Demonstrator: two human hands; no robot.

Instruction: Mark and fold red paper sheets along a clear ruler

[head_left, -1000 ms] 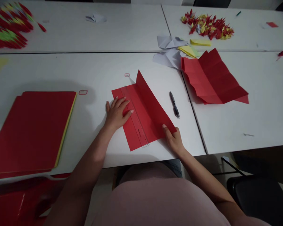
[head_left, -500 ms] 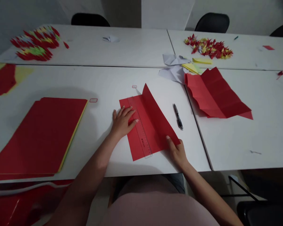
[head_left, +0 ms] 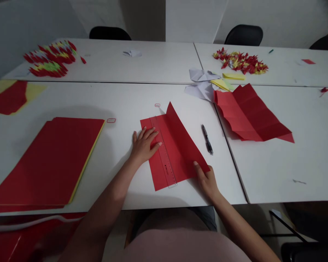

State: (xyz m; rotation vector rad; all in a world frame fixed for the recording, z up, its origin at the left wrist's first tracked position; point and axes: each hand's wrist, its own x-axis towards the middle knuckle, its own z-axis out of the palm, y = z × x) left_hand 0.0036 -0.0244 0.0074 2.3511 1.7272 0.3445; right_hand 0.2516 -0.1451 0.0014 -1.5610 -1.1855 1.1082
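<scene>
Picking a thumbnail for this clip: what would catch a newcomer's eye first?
The red sheet at centre, its flap standing up beside a clear ruler, with the left hand spread next to the ruler and the right hand at the sheet's near corner. To the left lies a large stack of red paper; on the far table at right, a heap of small red and yellow origami cranes.

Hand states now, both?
Left hand: open, flat on the red paper sheet, fingertips at the clear ruler.
Right hand: closed, pinching the red paper sheet's raised flap edge.
</scene>
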